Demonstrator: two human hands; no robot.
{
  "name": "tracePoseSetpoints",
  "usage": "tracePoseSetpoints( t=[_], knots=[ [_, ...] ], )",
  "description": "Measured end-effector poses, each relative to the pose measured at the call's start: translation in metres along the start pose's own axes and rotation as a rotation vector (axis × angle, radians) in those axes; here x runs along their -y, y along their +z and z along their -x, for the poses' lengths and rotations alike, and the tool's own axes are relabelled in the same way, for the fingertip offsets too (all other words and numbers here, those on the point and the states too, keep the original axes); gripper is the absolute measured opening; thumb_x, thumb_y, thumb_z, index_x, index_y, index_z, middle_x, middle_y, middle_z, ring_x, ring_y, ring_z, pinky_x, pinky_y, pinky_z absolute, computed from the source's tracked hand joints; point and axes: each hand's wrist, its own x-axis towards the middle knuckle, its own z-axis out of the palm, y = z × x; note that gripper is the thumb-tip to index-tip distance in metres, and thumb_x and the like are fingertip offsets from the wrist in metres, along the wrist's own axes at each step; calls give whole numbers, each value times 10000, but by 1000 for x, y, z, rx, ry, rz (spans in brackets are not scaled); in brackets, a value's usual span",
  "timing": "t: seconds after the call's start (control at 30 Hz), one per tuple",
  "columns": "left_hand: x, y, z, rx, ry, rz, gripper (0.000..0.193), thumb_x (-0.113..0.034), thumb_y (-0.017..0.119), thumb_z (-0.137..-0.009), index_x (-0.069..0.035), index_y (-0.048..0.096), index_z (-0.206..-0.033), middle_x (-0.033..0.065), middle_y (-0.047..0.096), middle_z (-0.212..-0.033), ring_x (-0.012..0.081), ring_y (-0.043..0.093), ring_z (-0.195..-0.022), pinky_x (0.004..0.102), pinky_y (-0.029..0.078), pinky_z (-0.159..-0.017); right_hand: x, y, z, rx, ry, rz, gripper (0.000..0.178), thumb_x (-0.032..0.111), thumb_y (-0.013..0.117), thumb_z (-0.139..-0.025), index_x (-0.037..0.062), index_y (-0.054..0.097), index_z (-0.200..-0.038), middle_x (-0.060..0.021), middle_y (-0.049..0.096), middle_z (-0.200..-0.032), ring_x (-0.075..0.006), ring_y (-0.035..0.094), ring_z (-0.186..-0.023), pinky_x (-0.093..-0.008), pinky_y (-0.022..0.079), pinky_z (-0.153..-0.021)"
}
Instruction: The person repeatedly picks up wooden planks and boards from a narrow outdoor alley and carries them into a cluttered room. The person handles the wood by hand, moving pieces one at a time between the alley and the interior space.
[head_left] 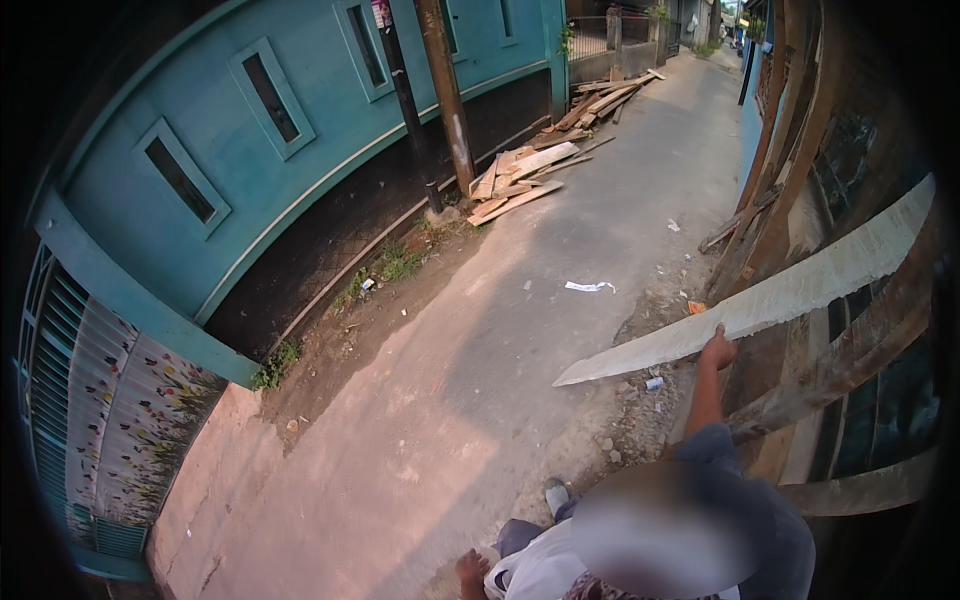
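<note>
A long board [770,305], pale and rough as if crusted with cement, slants from the lane's middle up to the right edge of the head view. My right hand [717,347], arm stretched forward, closes on its lower edge with a finger or thumb over the face. The board's narrow tip points to the left, over the asphalt; its other end looks broader. At the bottom edge my left hand [472,567] hangs beside my leg, fingers curled and nothing visible in them. A blurred patch hides part of my upper body.
Loose planks [522,180] lie piled along the far left roadside, by a rusty pole [447,95] and a dark pole [402,90]. A teal wall [270,180] lines the lane. Timber boards [790,150] lean along the right. A white strip [588,287] and a crushed cup [654,383] litter the ground.
</note>
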Motion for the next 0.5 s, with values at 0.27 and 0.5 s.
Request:
tracePoseSetpoints(
  t=[0.27,0.5],
  knots=[
    [-99,32,-35,244,103,-326,173,-132,495,-967,-2,578,-1046,174,664,-1037,317,689,-761,427,562,-520,15,16,44,284,-217,-274,446,211,777,-815,-111,641,-1093,-230,697,-1066,-328,669,-967,-412,492,-848],
    [-217,89,-59,80,155,-398,283,-198,556,-939,14,573,-1126,162,646,-996,312,683,-778,414,569,-582,57,32,99,571,-160,-258,435,213,793,-794,-113,639,-1036,-214,695,-1011,-303,655,-934,-402,484,-850]
  ],
)
